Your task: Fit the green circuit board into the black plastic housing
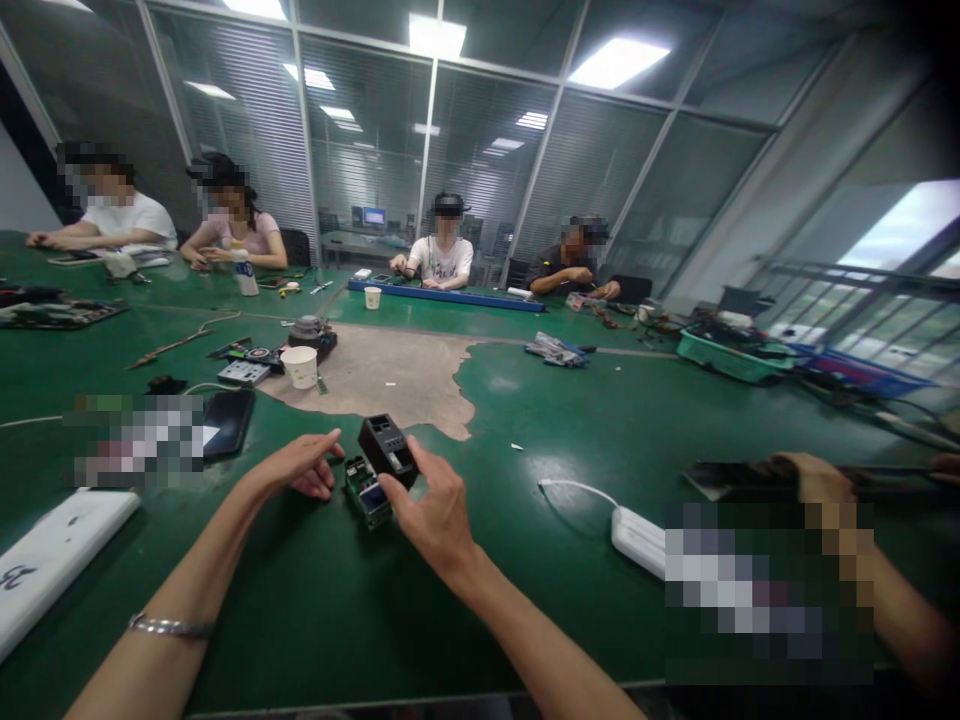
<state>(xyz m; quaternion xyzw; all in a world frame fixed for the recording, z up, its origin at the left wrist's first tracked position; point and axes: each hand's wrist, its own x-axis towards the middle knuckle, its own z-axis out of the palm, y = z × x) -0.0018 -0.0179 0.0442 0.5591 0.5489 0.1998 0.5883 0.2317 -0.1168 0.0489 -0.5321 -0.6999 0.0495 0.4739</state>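
My right hand (435,505) grips a black plastic housing (388,448) with cut-outs in its face, thumb on one side and fingers on the other. Just under the housing is a green circuit board module (367,495) with a small dark screen; whether the two touch, I cannot tell. Left of them, my left hand (304,472) is held with its index finger stretched toward the housing and the other fingers loosely bent. It holds nothing, and a small gap separates it from the board.
Left lie a phone (229,420), a white power strip or box (64,560), a paper cup (300,367) and loose electronic parts. A white power bank (637,540) with a cable lies right, near another person's hand (817,480). Several people sit across the green table (540,410).
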